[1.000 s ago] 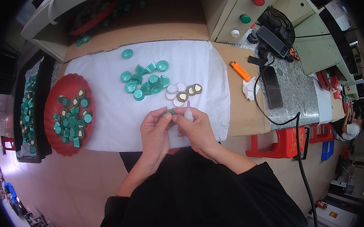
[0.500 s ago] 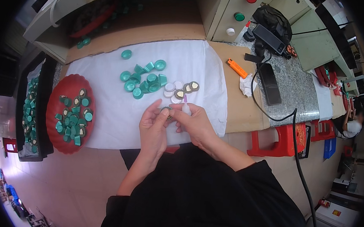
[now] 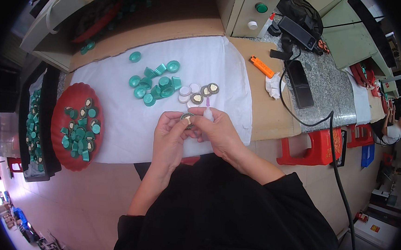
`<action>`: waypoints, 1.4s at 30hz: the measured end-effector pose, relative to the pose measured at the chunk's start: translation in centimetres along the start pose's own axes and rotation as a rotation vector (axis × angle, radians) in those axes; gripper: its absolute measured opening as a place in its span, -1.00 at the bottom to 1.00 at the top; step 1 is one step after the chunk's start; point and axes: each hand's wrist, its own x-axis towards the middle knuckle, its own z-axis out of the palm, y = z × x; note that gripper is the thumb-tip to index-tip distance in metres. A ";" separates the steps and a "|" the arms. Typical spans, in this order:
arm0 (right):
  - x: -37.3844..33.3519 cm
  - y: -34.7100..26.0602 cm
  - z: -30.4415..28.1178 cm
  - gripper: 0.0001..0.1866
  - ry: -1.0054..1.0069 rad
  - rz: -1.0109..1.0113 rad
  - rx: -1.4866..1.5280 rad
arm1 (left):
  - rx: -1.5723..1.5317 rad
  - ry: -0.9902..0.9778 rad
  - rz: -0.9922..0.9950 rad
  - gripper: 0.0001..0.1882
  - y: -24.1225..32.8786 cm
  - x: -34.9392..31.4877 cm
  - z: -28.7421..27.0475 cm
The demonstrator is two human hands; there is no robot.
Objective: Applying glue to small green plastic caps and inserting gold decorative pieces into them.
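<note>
In front of me, my left hand [image 3: 168, 134] and my right hand [image 3: 219, 132] pinch a small round piece with a crimped dark rim and a pale gold centre [image 3: 187, 118] between thumbs and fingers. Tucked in my right hand is also a small white squeeze bottle [image 3: 208, 112], its thin purple tip pointing away from me. Just beyond my fingers lie similar dark crimped pieces [image 3: 196, 98] and several white discs [image 3: 184, 94]. Farther left is a loose group of green fluted cups [image 3: 156, 90], some upright and some on their sides.
A red scalloped tray [image 3: 73, 163] of green cups stands left on the white sheet [image 3: 125, 143], beside a black bin [image 3: 51, 161] of more cups. Right are an orange lighter [image 3: 262, 67], crumpled tissue [image 3: 274, 86], a phone [image 3: 300, 84] and a black cable [image 3: 335, 174]. A cabinet [image 3: 238, 16] borders the back.
The held piece now shows its pale gold centre more plainly between my thumbs. My right fingers have shifted slightly around it. The whole view has moved a little.
</note>
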 end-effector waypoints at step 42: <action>0.1 1.0 1.2 -0.80 0.101 -0.015 0.162 | -0.174 0.058 -0.014 -0.92 -1.3 -0.6 0.3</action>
